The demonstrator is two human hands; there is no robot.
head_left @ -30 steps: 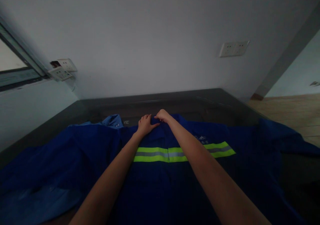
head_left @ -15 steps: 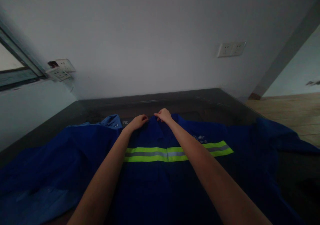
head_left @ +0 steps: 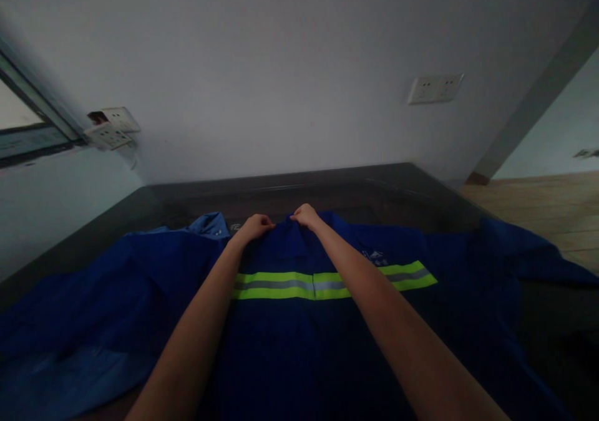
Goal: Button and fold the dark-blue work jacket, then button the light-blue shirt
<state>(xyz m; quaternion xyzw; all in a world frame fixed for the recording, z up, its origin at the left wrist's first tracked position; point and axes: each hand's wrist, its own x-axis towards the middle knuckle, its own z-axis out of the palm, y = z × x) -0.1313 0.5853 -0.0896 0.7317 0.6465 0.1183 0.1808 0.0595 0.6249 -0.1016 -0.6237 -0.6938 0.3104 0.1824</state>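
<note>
A pale wall rises behind the blue work jacket, and a dark counter lies under it, showing bare beyond the jacket's top edge. The jacket is spread flat, front up, across the middle of the counter, with its sleeves thrown out to either side. To the right of the jacket, past the sleeve, is a wooden floor. A lighter blue garment pokes out just beside the jacket's upper left shoulder. A yellow and grey reflective stripe runs across the jacket's chest, partly covered by both forearms. Above the stripe lies the collar. The left hand rests at the collar's left end, its grip curled closed on the cloth there; the right hand is near it at the collar's right end, its grip pinched on the edge. A double socket sits on the wall above the jacket's right side, and two more sockets above its left sleeve.
</note>
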